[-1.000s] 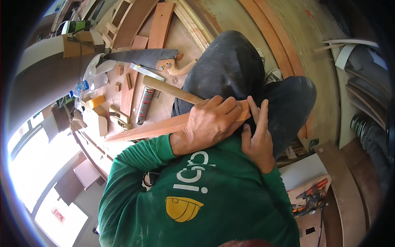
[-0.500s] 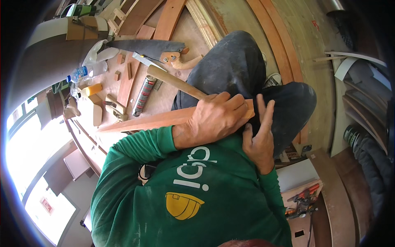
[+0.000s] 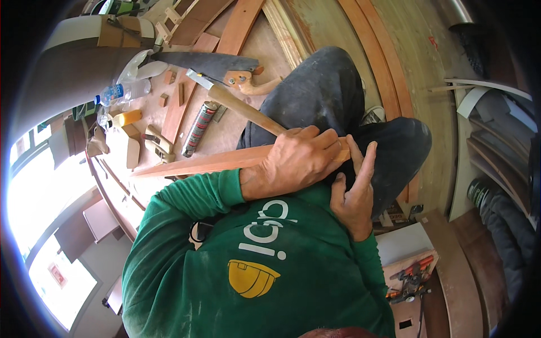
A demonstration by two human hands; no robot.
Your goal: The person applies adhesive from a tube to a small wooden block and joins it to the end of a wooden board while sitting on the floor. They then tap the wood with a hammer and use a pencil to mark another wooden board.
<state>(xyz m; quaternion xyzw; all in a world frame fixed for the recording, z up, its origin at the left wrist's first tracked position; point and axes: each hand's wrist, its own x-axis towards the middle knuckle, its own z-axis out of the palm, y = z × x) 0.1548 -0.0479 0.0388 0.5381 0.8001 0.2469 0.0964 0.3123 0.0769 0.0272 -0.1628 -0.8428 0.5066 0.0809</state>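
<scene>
My left hand (image 3: 301,160) is closed round a tool's pale wooden handle (image 3: 245,111), which slants out toward the upper left. The tool's head is hidden under my fingers. That same hand rests over a reddish-brown wooden bar (image 3: 217,162) lying across my lap. At the bar's right end, my right hand (image 3: 356,197) has its fingers and thumb apart, the fingertips close to or touching the end. Beyond the handle's far tip a flat metal strip (image 3: 199,78) shows.
A handsaw (image 3: 205,63) lies at the upper left. Near it are a cartridge tube (image 3: 199,129), a hand plane (image 3: 158,145), a plastic bottle (image 3: 112,93) and small wood offcuts (image 3: 180,94). Long boards (image 3: 386,62) run along the floor. Red-handled tools (image 3: 414,270) sit at the lower right.
My right fingers have shifted slightly left, closer to the bar's end. The handle's far tip has moved a little to the right and up. My left hand keeps its grip.
</scene>
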